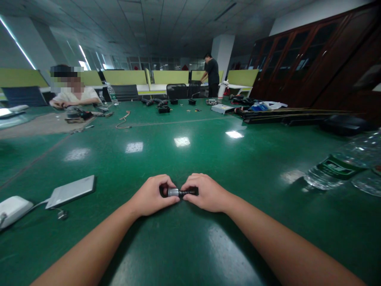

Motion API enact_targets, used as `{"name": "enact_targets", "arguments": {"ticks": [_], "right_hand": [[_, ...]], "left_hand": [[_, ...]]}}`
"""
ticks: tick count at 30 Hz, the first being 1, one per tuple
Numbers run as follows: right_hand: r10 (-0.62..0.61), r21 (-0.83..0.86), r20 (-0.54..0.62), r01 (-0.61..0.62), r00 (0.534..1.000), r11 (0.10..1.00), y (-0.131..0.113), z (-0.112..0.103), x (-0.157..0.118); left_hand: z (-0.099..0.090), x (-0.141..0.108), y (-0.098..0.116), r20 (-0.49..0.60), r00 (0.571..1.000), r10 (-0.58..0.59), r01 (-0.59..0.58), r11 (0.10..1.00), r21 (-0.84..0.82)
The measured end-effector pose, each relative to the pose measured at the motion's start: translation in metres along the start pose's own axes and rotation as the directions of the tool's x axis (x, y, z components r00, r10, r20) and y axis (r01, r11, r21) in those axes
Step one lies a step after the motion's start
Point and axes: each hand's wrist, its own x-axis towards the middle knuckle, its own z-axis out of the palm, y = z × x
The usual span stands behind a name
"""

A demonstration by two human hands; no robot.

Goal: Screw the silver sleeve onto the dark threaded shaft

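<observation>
A small cylindrical part with a silver band (173,192) and a dark, ridged shaft (189,192) lies sideways between my hands, low over the green table (166,159) or resting on it. My left hand (153,196) curls round its silver and black left end, thumb below and fingers above. On the other side, my right hand (208,192) closes on the dark shaft with thumb and fingers. The fingertips of both hands are close together near the middle of the part. Its outer ends are partly hidden in the palms.
Left: a grey flat device (71,190), a white cabled box (13,210). Right: clear plastic bottles (336,169). Farther back lie black parts (163,109), a wire (123,119) and long dark strips (268,116). One person (74,95) sits back left; another (212,75) stands beyond.
</observation>
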Motion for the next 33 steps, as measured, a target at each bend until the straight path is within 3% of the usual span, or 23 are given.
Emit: {"name": "enact_targets", "arguments": {"ticks": [33], "right_hand": [[0.021, -0.029, 0.023, -0.020, 1.000, 0.999, 0.002, -0.011, -0.003]], "left_hand": [[0.000, 0.000, -0.003, 0.005, 1.000, 0.011, -0.011, 1.000, -0.009]]}}
